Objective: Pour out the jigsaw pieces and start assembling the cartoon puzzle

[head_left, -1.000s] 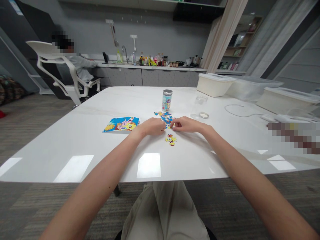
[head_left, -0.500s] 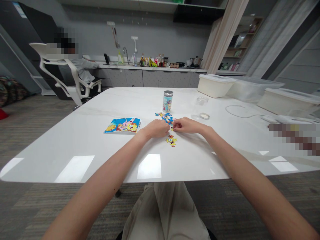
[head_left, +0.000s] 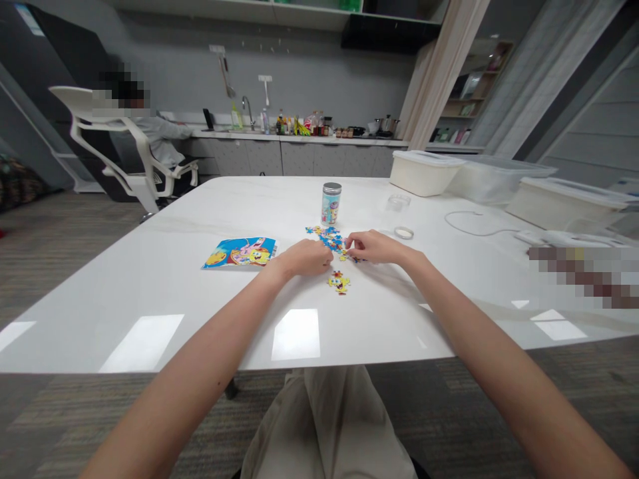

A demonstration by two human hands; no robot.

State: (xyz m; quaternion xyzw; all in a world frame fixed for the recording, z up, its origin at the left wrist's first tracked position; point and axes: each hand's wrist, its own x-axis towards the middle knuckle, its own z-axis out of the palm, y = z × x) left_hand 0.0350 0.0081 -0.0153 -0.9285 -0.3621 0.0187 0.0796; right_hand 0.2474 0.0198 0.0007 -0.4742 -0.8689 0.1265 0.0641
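Note:
Small colourful puzzle pieces (head_left: 331, 238) lie in a loose pile on the white table (head_left: 164, 279). My left hand (head_left: 310, 257) rests at the pile's left side with its fingers curled in; whatever they may hold is hidden. On the right side my right hand (head_left: 368, 247) touches the pieces, its thumb and fingers slightly apart. Nearer to me lies a joined yellow cartoon figure (head_left: 339, 283). A printed tin (head_left: 331, 205) with a silver lid stands upright behind the pile. The blue picture sheet (head_left: 240, 253) lies to the left.
A round lid (head_left: 404, 233) and a clear jar (head_left: 398, 203) are at the right of the tin. Lidded storage boxes (head_left: 424, 174) and a cable (head_left: 469, 231) occupy the right side. A person (head_left: 162, 136) sits in a chair at the far left.
My right hand's fingers have spread slightly over the pieces, and more pieces show beneath them. My left hand remains curled beside the pile. The view has shifted slightly.

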